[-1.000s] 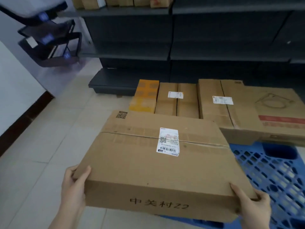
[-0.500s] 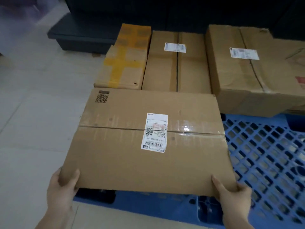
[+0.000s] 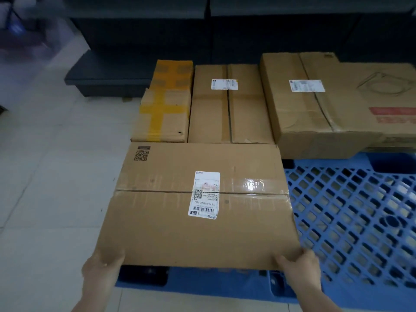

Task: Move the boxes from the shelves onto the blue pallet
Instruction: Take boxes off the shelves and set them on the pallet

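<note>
Over the near-left corner of the blue perforated plastic pallet (image 3: 351, 221), the wide flat brown cardboard box with a white shipping label (image 3: 200, 206) sits low, long axis left-right along the pallet's near edge. Whether it's touching down can't be told. Its far edge runs just beside three cardboard boxes along the pallet's far edge: big printed carton (image 3: 337, 104) far right, tall taped box (image 3: 229, 104) in the middle, yellow-taped box (image 3: 164, 115) far left. Box extends straight away from both grips, equally near each. Left hand (image 3: 102, 270) clamps the near-left corner, right hand (image 3: 299, 267) the near-right corner, thumbs on top, fingers hidden underneath. Likely next: lower flat, slide fingers out.
</note>
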